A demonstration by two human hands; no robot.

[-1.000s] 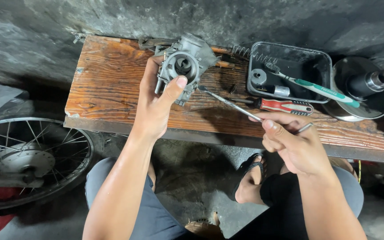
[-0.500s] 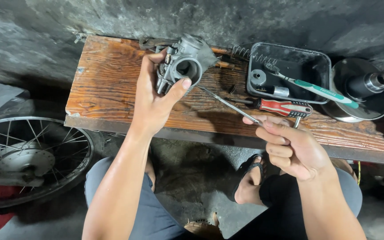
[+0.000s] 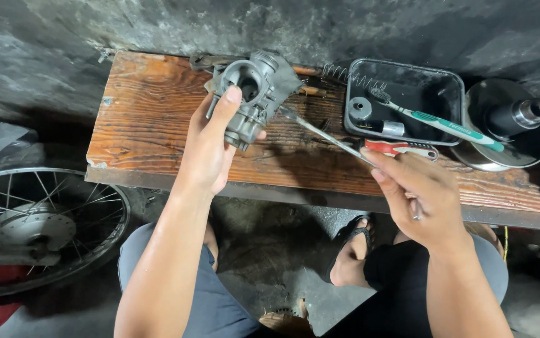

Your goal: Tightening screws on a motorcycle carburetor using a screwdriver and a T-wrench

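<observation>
1. Left hand point(image 3: 210, 147) holds a grey metal carburetor point(image 3: 254, 94) up over the far edge of the wooden tabletop point(image 3: 151, 125). Fingers closed around its body, index finger laid up along the bore opening.
2. Right hand point(image 3: 417, 197) pinches a thin metal rod tool point(image 3: 326, 134) between thumb and fingers, closed on the handle end. Its tip sits at the carburetor's right side; exact contact point can't be made out.
3. Handling, my read: cast metal, rigid, fairly hefty for one hand, likely oily so slippery. Best held around the main body as now, not by the small protruding fittings or levers, which look easier to bend.
4. The rod is slim and stiff; a grip nearer the tip would give finer control.
5. Nearby on the tabletop: black plastic tray point(image 3: 451, 81) with small metal parts and a teal-handled toothbrush point(image 3: 439, 119) lying across it, a red-handled tool point(image 3: 401, 148) just beside the right hand, a coil spring point(image 3: 345, 74) behind.
6. Round metal engine part point(image 3: 501, 125) at far right, spoked wheel point(image 3: 38, 225) on the floor at left.
</observation>
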